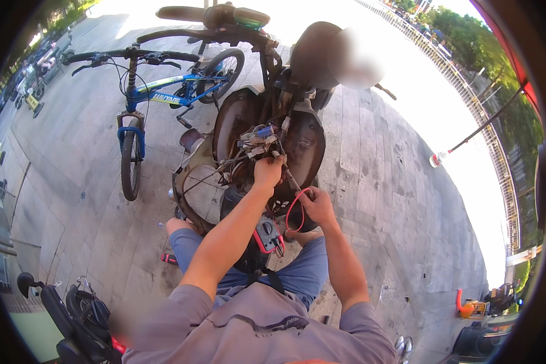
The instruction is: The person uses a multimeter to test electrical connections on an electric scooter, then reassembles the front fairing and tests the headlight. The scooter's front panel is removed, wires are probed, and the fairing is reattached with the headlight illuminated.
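My left hand (267,173) is closed at a tangle of wires and connectors (255,141) in the open front of a scooter (300,139), pinching something small that I cannot make out. My right hand (315,203) is closed on a slender test probe (294,184) that reaches up toward the left hand; a red lead (290,218) loops down from it. A grey and red multimeter (267,233) lies below, between my knees. A curved panel (187,179) stands at the scooter's left, beside the wiring.
A blue bicycle (158,89) stands close at the left. Another vehicle with a black seat (51,309) is at the lower left. A red and black object (170,258) lies on the paving (376,182). An orange tool (466,308) sits at the lower right. A railing (449,70) runs along the right.
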`<state>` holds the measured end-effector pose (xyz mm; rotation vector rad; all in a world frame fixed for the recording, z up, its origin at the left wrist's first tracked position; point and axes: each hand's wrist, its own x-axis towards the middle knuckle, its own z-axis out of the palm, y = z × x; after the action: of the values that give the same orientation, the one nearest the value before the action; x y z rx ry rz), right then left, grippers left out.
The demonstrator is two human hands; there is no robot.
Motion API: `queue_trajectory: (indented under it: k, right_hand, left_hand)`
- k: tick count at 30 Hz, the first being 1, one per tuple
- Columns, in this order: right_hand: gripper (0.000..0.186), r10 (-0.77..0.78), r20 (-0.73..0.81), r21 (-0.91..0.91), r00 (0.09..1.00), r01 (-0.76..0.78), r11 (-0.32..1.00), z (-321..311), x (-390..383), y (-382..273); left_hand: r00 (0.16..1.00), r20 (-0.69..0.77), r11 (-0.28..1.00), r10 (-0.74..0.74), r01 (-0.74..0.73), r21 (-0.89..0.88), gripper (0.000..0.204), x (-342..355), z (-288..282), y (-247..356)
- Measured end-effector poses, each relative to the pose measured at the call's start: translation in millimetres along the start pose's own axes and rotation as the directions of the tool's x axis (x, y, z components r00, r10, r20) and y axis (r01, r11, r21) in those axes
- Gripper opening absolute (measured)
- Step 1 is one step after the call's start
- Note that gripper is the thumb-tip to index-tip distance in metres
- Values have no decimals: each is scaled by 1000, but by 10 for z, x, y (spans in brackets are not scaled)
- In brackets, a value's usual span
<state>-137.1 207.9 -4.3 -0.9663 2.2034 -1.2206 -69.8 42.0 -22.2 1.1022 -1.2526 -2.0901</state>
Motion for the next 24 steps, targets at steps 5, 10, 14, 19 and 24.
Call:
queue_trajectory:
  k: [5, 10, 14, 19, 24]
  right_hand:
    - [24, -166, -94, -144, 982, 152, 978, -9, -48, -58]
    - [25, -157, -104, -162, 982, 139, 977, -2, -63, 41]
    - [26, -148, -138, -236, 979, 112, 965, -59, -135, 247]
    - [17, -26, -257, 4, 966, 28, 1000, -180, -290, 439]
    - [18, -348, -246, -119, 904, 328, 937, -282, -381, 287]
  left_hand:
    - [999, -34, 999, 33, -32, 11, 24, 49, -1, -25]
    - [1000, -15, 1000, 22, -23, -7, 23, 59, -10, -38]
    - [999, 7, 997, 43, -43, -65, 23, 57, -32, 6]
    - [997, 76, 995, -2, 10, -101, 23, -64, -94, 40]
    - [984, 58, 984, 166, -162, -70, 19, -345, -357, -89]
